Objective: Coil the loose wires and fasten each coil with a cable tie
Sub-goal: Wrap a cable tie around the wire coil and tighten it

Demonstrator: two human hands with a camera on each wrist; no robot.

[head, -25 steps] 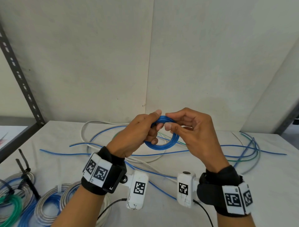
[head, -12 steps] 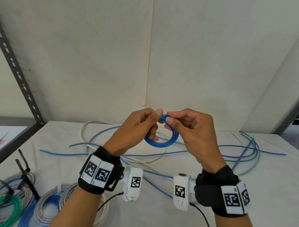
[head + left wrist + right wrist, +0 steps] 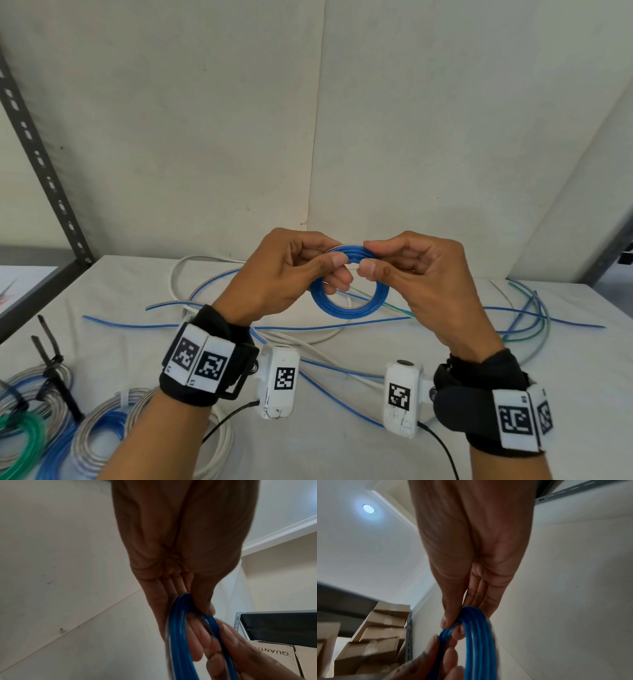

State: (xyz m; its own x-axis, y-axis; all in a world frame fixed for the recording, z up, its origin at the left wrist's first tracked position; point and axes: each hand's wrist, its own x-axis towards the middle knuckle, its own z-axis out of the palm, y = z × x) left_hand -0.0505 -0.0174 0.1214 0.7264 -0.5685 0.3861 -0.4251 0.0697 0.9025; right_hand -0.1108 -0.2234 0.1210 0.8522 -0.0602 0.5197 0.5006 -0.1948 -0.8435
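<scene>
A small coil of blue wire (image 3: pixel 346 308) hangs upright in the air above the white table (image 3: pixel 513 394). My left hand (image 3: pixel 301 270) pinches its top from the left, thumb in front and fingers behind. My right hand (image 3: pixel 400 265) pinches the top from the right, thumb tip close to the left thumb. In the left wrist view the blue coil (image 3: pixel 178 642) runs between thumb and fingers; in the right wrist view the blue coil (image 3: pixel 479 635) is pinched the same way. Loose blue wires (image 3: pixel 205 325) and a white wire (image 3: pixel 178 274) lie on the table below.
Tied coils (image 3: pixel 102 431) of grey, blue and green wire lie at the near left, with black cable ties (image 3: pixel 51 356) sticking up. More loose blue and green wires (image 3: pixel 534 315) curve at the right. A grey shelf post (image 3: pixel 41 161) stands at the left. Cardboard boxes (image 3: pixel 376 635) sit on shelves.
Both hands have shifted their grip along the top of the blue coil, and the coil has turned to face me more fully. The wrists sit slightly lower.
</scene>
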